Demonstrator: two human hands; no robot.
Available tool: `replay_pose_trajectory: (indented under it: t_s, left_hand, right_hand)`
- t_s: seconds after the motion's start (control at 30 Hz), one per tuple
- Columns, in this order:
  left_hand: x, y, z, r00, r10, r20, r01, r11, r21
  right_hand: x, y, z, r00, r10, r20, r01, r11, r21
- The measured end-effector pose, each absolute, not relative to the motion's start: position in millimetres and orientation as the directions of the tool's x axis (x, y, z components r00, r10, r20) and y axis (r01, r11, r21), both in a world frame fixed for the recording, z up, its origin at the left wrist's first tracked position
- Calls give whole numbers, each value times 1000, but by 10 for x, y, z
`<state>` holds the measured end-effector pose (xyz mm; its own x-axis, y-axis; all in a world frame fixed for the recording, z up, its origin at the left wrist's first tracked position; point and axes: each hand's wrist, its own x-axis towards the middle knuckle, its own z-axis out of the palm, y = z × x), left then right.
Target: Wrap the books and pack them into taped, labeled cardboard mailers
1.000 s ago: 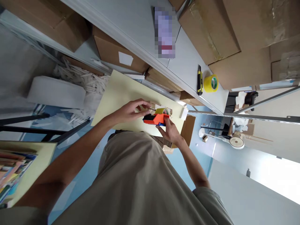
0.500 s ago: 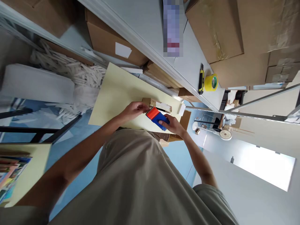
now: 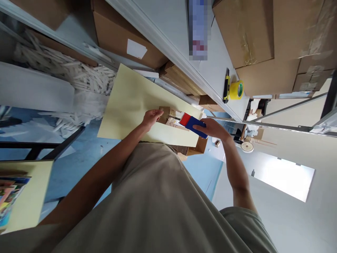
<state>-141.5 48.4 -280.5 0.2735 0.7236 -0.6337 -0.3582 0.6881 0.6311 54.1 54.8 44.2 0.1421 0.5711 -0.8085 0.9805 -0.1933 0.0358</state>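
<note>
A red-and-blue tape dispenser point(image 3: 192, 123) is gripped in the right hand point(image 3: 214, 128); a small cardboard box point(image 3: 168, 117) is held down by the left hand point(image 3: 151, 117), fingers spread; no writing is legible.

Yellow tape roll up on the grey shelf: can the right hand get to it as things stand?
Probably not straight away. The right hand is wrapped around the red and blue tape dispenser. The yellow tape roll sits uncovered beside the utility knife, with open shelf between.

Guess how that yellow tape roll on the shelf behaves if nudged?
The yellow tape roll seems to stand on edge beside the utility knife, so it would probably roll. Likely light and rigid enough to pinch through its core.
</note>
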Motion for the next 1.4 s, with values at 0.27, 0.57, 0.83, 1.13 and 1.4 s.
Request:
replay_pose_trajectory:
  t_s: [0.27, 0.57, 0.83, 1.13, 1.4]
  left_hand:
    - [-1138, 261, -2910, 205, 682, -702, -365, 719, 592]
    - [-996, 250, -2925, 155, 672, -724, -376, 718, 586]
    - [-985, 138, -3098, -8, 711, -703, -247, 680, 691]
    - [-919, -109, -2802, 231, 915, -331, -110, 362, 926]
    - [-848, 46, -2810, 259, 949, -180, 113, 156, 981]
  right_hand:
    - [293, 701, 350, 167, 576, -800, 984, -48, 171]
    - [144, 747, 246, 160, 590, -791, 970, 52, 235]
    - [47, 740, 232, 140, 587, -798, 969, 85, 233]
    - [-20, 705, 201, 134, 583, -801, 963, 115, 244]
    - [-117, 742, 121, 76, 613, -786, 961, 165, 222]
